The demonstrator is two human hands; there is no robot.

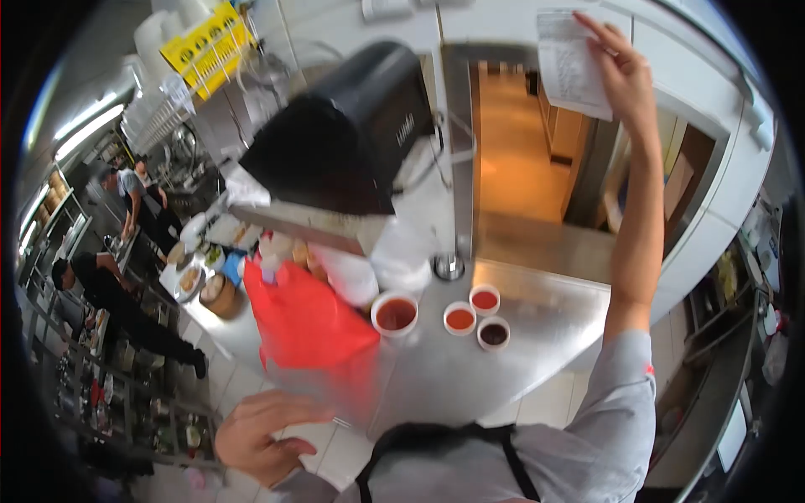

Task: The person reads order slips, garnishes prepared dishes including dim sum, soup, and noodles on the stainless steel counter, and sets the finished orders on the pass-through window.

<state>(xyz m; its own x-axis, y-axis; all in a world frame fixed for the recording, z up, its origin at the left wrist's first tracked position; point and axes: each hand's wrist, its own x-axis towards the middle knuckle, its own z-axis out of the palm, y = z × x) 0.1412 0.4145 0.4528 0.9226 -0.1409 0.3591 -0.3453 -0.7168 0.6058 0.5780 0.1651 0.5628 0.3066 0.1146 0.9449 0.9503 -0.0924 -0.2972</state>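
My right hand (627, 80) is raised high at the upper right. Its fingers are closed on the edge of a printed paper receipt (570, 71), in front of the white wall by the hatch. My left hand (268, 432) is low at the left, blurred by motion, with the thumb apart from the bent fingers and nothing visible in between. The nearest thing to it is a red plastic bag (302, 323) on the steel counter (537, 323). To the bag's right stand a larger tub of red sauce (395, 315) and small cups of red sauce (459, 318) and dark sauce (494, 334).
A black machine (352, 117) overhangs the counter's back. Behind the counter a hatch (520, 151) opens onto an orange-brown floor. Bamboo steamers (220, 295) and plates sit at the left end. Co-workers (126, 293) stand further left; shelves (704, 411) line the right.
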